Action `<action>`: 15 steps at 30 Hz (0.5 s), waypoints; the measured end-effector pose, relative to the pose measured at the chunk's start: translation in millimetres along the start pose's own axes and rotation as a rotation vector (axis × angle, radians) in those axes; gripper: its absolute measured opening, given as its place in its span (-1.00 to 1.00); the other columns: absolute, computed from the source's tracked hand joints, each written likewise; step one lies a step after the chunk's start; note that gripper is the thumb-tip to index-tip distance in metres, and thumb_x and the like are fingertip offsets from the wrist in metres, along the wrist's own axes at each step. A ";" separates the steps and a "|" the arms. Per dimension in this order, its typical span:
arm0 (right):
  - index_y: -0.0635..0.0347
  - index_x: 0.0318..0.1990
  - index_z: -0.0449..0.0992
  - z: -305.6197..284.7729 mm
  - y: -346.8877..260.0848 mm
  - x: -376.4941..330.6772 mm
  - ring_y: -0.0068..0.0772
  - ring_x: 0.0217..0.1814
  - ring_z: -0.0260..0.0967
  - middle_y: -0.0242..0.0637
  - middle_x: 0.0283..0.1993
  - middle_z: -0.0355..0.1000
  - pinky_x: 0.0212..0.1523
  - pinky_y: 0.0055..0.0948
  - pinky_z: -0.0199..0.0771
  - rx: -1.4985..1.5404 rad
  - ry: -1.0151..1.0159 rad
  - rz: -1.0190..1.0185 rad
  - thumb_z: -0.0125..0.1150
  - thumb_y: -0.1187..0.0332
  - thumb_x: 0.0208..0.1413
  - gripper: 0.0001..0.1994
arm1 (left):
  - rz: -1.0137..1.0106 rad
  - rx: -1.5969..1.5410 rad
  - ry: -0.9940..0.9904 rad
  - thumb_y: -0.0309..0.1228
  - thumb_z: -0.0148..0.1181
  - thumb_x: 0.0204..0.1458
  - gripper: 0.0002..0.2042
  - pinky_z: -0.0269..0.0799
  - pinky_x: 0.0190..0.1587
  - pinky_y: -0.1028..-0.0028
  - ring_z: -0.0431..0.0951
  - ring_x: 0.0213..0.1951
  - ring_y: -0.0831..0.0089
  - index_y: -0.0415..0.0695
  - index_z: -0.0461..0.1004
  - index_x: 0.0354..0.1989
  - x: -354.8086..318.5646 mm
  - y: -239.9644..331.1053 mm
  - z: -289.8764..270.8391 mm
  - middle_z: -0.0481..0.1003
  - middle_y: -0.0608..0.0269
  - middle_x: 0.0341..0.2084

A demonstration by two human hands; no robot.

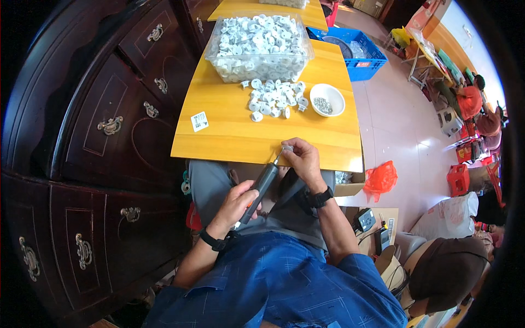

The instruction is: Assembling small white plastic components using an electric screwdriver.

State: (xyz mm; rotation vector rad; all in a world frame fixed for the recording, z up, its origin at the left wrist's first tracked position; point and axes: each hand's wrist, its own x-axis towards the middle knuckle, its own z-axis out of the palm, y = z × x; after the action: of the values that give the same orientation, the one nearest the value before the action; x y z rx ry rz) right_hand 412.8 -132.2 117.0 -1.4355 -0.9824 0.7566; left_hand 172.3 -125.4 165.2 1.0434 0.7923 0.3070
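Note:
My left hand is wrapped round a dark electric screwdriver, its bit pointing up and away from me. At the table's near edge my right hand pinches a small white plastic part against the tip of the bit. The fingers partly cover this part. Farther up the yellow table lies a loose pile of similar white parts. Right of the pile, a white bowl holds small metallic pieces, too tiny to make out singly.
Behind the pile stands a clear plastic bin full of white parts. A printed label lies at the table's left. Dark drawers line my left side. A blue crate and a red bag are on the right; people sit farther off.

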 end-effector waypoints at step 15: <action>0.30 -0.21 0.58 -0.5 -1.9 1.2 -0.79 -0.44 0.34 -0.51 -0.43 0.48 -0.41 -0.70 0.38 0.022 0.008 0.042 0.29 0.59 0.05 -0.87 | 0.004 -0.011 -0.020 -0.33 -0.08 0.24 -0.70 0.43 -0.55 0.58 0.48 -0.62 0.54 -0.23 0.35 0.04 1.9 4.6 3.1 0.49 0.24 -0.53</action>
State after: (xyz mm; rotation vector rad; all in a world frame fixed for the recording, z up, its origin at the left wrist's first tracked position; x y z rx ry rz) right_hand 413.5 -131.4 119.0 -1.4427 -0.9375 0.7902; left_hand 176.5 -124.0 169.2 1.0367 0.7702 0.3036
